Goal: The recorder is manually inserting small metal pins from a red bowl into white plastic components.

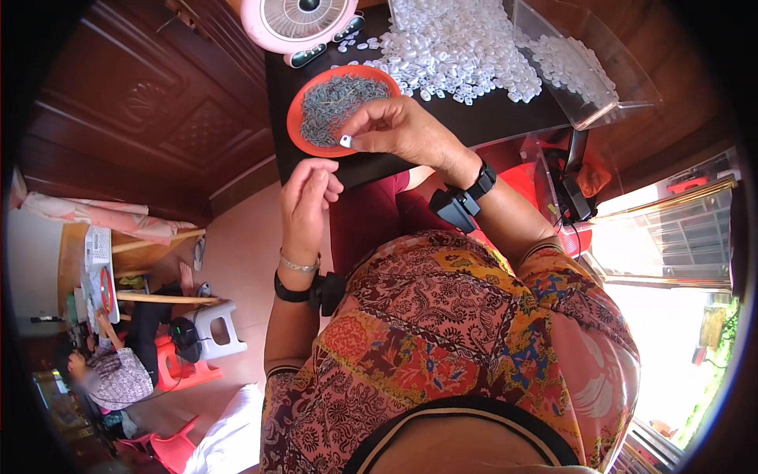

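Note:
Between the thumb and fingers of my right hand [407, 136] is a small white plastic piece [346, 141], pinched over the near rim of an orange bowl [294, 126]. Many small grey metal parts [335, 101] fill the bowl, too fine to tell as screws or springs. My left hand [306, 193] is just below the bowl, its fingers curled together near the table edge; whatever they may hold is hidden. Beyond my right hand a large heap of small white plastic pieces [458, 51] covers the black table [442, 118].
A pink fan [300, 22] stands behind the bowl. A clear plastic bin [632, 103] with more white pieces leans at the table's right end. To the left are a wooden door [150, 103], a grey stool [217, 332] and another person [122, 375] seated.

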`<action>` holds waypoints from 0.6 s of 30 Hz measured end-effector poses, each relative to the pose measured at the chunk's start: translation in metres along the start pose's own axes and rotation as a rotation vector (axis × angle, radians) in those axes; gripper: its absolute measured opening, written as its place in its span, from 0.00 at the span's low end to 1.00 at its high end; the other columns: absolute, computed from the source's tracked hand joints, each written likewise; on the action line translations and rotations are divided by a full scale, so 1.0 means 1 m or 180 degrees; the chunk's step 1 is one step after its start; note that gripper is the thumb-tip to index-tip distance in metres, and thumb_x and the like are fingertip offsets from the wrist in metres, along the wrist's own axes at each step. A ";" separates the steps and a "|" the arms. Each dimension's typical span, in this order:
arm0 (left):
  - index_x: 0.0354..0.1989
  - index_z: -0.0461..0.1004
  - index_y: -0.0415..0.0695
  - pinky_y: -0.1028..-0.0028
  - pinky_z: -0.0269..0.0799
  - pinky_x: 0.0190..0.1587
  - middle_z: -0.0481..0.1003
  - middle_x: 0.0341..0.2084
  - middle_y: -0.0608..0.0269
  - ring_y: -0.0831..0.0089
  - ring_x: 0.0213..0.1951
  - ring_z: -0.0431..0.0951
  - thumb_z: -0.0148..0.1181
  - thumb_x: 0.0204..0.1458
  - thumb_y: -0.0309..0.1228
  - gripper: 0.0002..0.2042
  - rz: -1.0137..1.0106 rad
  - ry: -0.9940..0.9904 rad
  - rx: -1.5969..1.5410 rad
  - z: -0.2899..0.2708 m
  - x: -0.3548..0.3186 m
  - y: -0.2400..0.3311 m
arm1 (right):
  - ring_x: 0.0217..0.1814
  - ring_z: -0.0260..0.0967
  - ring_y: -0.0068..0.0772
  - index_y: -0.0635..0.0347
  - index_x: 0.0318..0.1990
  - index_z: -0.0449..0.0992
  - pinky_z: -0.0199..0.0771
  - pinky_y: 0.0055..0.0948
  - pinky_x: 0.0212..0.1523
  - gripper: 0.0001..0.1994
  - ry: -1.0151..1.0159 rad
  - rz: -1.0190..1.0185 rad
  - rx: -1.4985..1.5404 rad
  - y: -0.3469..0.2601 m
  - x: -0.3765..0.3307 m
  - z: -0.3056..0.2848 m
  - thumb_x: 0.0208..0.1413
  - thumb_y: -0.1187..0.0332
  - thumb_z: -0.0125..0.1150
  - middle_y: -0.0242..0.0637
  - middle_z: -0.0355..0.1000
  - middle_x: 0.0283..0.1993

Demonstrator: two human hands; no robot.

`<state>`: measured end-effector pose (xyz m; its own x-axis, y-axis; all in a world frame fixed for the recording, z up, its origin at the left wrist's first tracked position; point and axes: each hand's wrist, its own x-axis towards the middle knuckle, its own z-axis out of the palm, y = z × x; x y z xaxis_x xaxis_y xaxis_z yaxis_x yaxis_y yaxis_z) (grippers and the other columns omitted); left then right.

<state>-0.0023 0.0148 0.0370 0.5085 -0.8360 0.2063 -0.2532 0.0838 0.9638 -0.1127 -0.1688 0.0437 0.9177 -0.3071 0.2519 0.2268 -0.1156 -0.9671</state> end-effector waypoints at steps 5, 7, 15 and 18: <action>0.32 0.70 0.38 0.81 0.66 0.30 0.72 0.21 0.66 0.82 0.25 0.69 0.47 0.60 0.33 0.11 0.0077 -0.0009 0.0079 0.017 0.001 -0.008 | 0.38 0.70 0.16 0.65 0.38 0.77 0.71 0.19 0.41 0.05 -0.0119 -0.0145 -0.0265 0.002 -0.009 0.020 0.54 0.76 0.60 0.29 0.75 0.34; 0.29 0.69 0.38 0.81 0.64 0.29 0.71 0.21 0.67 0.83 0.24 0.68 0.47 0.60 0.34 0.12 0.0033 0.0078 -0.0070 0.017 -0.001 -0.014 | 0.36 0.70 0.16 0.65 0.36 0.76 0.71 0.20 0.38 0.04 -0.0036 -0.0230 -0.0403 0.005 -0.012 0.026 0.54 0.76 0.60 0.29 0.74 0.32; 0.29 0.70 0.40 0.81 0.62 0.26 0.72 0.21 0.65 0.80 0.23 0.68 0.43 0.60 0.41 0.17 -0.0596 -0.0011 -0.1136 0.012 -0.003 -0.017 | 0.30 0.73 0.30 0.61 0.33 0.76 0.72 0.29 0.33 0.03 0.0190 -0.0478 -0.0760 0.010 -0.013 0.037 0.51 0.76 0.61 0.37 0.74 0.29; 0.32 0.69 0.40 0.80 0.62 0.27 0.71 0.22 0.64 0.77 0.23 0.69 0.45 0.58 0.39 0.14 -0.0614 -0.0324 -0.1541 0.004 0.001 -0.025 | 0.33 0.73 0.32 0.60 0.34 0.77 0.72 0.29 0.33 0.04 0.0187 -0.1503 -0.1357 0.009 -0.012 0.035 0.50 0.75 0.63 0.35 0.74 0.30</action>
<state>0.0014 0.0102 0.0128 0.4196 -0.9074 0.0234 0.2583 0.1441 0.9553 -0.1098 -0.1333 0.0309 0.7284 -0.1810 0.6608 0.4417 -0.6132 -0.6549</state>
